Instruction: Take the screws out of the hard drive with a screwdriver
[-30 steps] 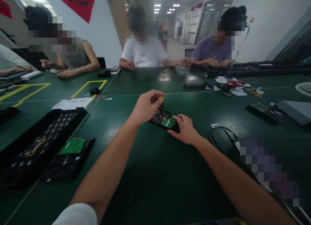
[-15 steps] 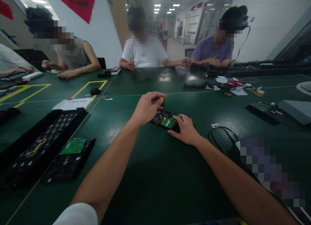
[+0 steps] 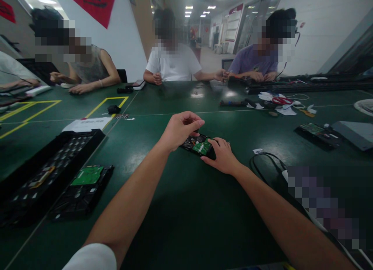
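Observation:
A black hard drive with a green circuit board [image 3: 199, 145] lies face up on the green table [image 3: 180, 207] in front of me. My left hand [image 3: 179, 130] hovers over its far left corner with the fingers pinched round a small screwdriver, which is almost hidden by the fingers now. My right hand [image 3: 223, 157] rests on the drive's near right corner, fingers curled on its edge, holding it down.
Black trays with a green board [image 3: 87, 176] lie at the left. A black cable [image 3: 266, 161] loops at the right, and another drive [image 3: 317, 132] lies beyond. Three people sit along the far side; tools and papers [image 3: 274, 100] lie near them.
My left hand has turned and closed lower over the screwdriver, so its yellow top no longer shows. My right hand and the drive have stayed in place.

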The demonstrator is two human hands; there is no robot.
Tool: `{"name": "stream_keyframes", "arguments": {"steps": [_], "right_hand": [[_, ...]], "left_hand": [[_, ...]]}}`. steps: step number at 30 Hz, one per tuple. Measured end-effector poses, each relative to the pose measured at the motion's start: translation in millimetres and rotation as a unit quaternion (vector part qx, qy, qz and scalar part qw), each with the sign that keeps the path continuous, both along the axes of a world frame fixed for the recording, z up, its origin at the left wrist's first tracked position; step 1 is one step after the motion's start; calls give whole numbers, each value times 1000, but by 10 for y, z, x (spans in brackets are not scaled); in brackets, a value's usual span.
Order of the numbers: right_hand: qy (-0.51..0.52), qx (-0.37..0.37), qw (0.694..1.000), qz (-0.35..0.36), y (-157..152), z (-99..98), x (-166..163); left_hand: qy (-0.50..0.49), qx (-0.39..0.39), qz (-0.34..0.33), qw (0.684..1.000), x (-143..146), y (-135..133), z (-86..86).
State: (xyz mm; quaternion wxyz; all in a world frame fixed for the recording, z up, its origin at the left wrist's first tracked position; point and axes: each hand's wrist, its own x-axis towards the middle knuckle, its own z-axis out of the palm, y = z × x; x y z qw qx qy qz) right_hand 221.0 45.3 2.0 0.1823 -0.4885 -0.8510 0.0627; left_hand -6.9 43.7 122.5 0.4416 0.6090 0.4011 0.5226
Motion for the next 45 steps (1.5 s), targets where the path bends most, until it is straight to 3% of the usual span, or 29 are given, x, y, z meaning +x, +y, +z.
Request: {"name": "stream_keyframes", "arguments": {"steps": [10, 18, 29, 39, 45], "right_hand": [[-2, 14, 1000, 0, -11, -2, -10], [1, 17, 1000, -2, -22, 17, -19], [-1, 16, 1000, -1, -6, -7, -3], [10, 21, 1000, 4, -2, -27, -8], [1, 8, 1000, 1, -6, -10, -3]], "left_hand": [[-44, -51, -6, 998, -8, 1, -2], [20, 0, 31, 999, -63, 39, -17], [-60, -25, -6, 998, -11, 45, -18], [-2, 1, 38, 999, -65, 53, -44], [-40, -51, 25, 998, -22, 9, 34]]}}
